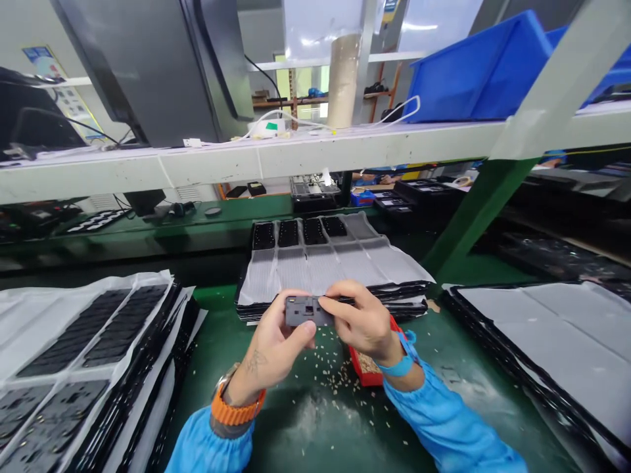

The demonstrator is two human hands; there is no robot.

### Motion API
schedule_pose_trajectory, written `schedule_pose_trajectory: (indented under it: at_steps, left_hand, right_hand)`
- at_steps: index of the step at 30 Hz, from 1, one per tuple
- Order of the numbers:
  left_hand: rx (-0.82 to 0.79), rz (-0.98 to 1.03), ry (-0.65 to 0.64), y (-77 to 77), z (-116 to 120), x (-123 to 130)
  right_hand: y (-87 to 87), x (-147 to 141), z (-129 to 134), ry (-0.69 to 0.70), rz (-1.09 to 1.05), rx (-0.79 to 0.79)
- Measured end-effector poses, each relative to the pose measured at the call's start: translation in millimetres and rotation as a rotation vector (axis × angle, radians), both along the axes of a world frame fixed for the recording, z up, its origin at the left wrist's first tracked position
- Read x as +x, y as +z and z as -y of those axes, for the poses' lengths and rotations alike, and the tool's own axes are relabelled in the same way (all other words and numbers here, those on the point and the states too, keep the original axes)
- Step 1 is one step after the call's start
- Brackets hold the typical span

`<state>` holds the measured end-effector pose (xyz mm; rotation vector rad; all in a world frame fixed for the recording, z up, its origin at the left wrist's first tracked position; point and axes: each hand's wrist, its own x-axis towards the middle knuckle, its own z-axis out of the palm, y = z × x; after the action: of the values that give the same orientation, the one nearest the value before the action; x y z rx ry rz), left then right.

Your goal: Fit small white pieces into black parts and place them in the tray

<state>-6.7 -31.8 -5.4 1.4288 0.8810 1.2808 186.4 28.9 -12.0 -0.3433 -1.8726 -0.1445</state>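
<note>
A small dark grey rectangular part (pixel 309 311) with cut-outs is held up above the green table. My left hand (pixel 279 345) grips its left end, thumb along the lower edge. The fingers of my right hand (pixel 362 322) are pinched together at the part's right end; anything tiny between the fingertips is hidden. Below my right hand stands a red box (pixel 369 374) holding small pale pieces. Many similar pale pieces (pixel 340 380) lie scattered on the table (pixel 305 427) under the hands.
Stacked trays with dark parts (pixel 83 328) stand at left. Another tray stack (pixel 330 263) lies ahead, and a third (pixel 557 328) at right. A white shelf beam (pixel 305 161) crosses above, bearing a monitor (pixel 162 66) and blue bins (pixel 483 72). A green-white post (pixel 493 177) slants at right.
</note>
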Motion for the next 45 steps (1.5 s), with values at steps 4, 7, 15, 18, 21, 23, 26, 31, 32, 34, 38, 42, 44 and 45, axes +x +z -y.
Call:
schedule_pose_trajectory:
  at_steps: [4, 7, 15, 18, 21, 23, 26, 31, 32, 34, 38, 42, 44, 45]
  left_hand:
    - [0.036, -0.022, 0.108, -1.4, -3, 0]
    - [-0.02, -0.053, 0.099, -0.2, -5, 0]
    - [0.005, -0.106, 0.142, -6.0, -4, 7]
    - [0.039, -0.09, 0.269, -7.9, -4, 9]
    - [0.061, -0.065, 0.328, -6.7, -1, 11]
    - [0.084, -0.063, 0.352, -5.4, 2, 13]
    - [0.119, -0.072, 0.369, -4.5, 7, 13]
    - [0.149, -0.142, 0.339, -3.3, 11, 9]
    - [0.151, -0.162, 0.327, -2.9, 11, 8]
    - [0.147, -0.191, 0.303, -2.3, 10, 6]
    - [0.144, -0.184, 0.285, -4.3, 7, 8]
    - [0.125, -0.159, 0.272, -8.7, 3, 11]
    - [0.131, -0.149, 0.267, -9.5, 2, 12]
    - [0.137, -0.144, 0.266, -9.4, 2, 12]
  right_hand:
    - [7.4, 1, 5, 0.174, 0.067, -0.3]
    - [9.8, -1, 11, 0.253, 0.012, -0.605]
    - [6.0, -9, 13, 0.18, -0.049, -0.594]
    - [4.8, -9, 14, 0.026, -0.079, -0.254]
    - [3.0, -12, 15, 0.06, 0.021, -0.074]
    - [2.2, -14, 17, 0.07, 0.065, -0.058]
    - [2.9, -15, 19, 0.055, 0.096, -0.059]
    - [6.9, -10, 21, 0.065, 0.142, -0.059]
    - [7.7, -9, 21, 0.068, 0.151, -0.064]
    - [9.6, -7, 21, 0.077, 0.165, -0.075]
    - [14.8, -7, 20, 0.081, 0.185, -0.093]
    - [18.0, -5, 20, 0.067, 0.207, -0.13]
    - [17.0, -4, 19, 0.093, 0.217, -0.129]
    - [16.1, -3, 18, 0.107, 0.214, -0.115]
